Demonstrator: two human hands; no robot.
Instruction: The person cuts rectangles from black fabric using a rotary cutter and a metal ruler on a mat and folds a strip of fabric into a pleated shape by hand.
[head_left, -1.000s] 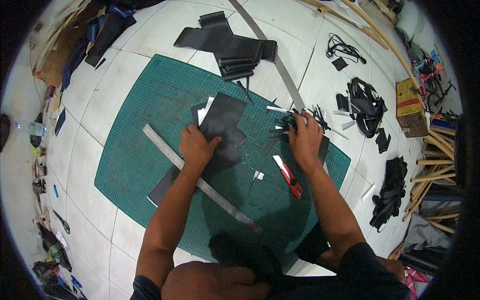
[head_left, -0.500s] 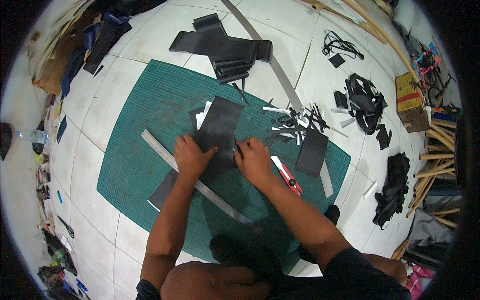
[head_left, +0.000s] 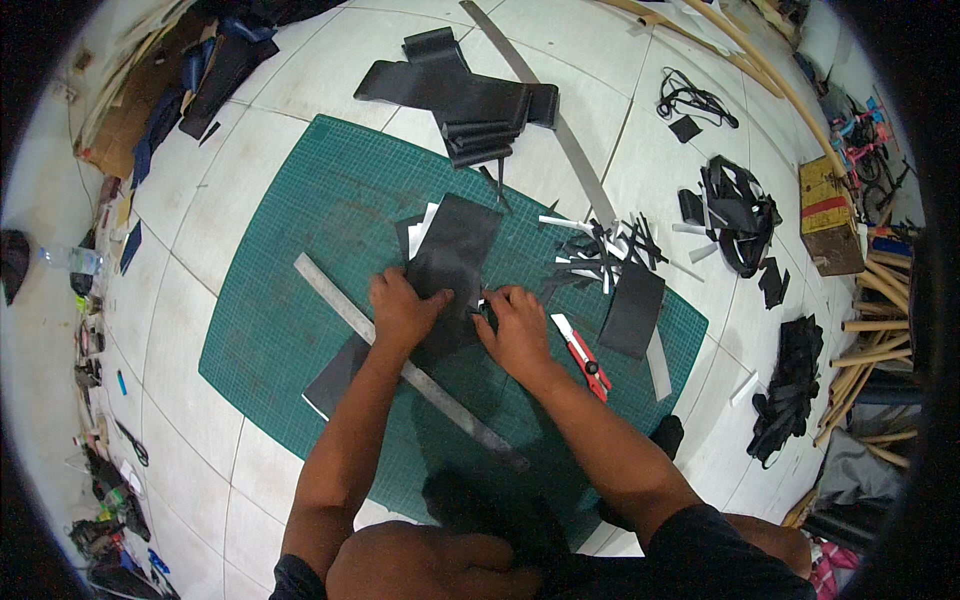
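Note:
A long black sheet [head_left: 458,235], looking like leather or vinyl, lies on the green cutting mat [head_left: 265,250]. My left hand [head_left: 403,310] presses on its left side, thumb stretched across the sheet and apart from the bent fingers. At the right edge, my right hand [head_left: 517,328] pinches the sheet between thumb and fingers; a small pale spot shows at the pinch. White-backed pieces [head_left: 420,228] stick out under the sheet's left edge. Below my left hand a steel ruler [head_left: 440,395] lies slanted, partly under my forearm. To the right of my right hand rests a red utility knife [head_left: 583,358].
Black and white strips [head_left: 605,245] are piled beside another black piece [head_left: 632,310] on the mat's right. Folded black material [head_left: 440,90] and a long metal strip [head_left: 560,130] lie beyond. Black bundles [head_left: 738,215] sit on the tiles, near a yellow box [head_left: 828,220].
The whole view has shifted slightly, moving the scene a little to the right. My right fingers have shifted slightly at the sheet's edge, where a pale spot now shows. My left hand stays on the sheet.

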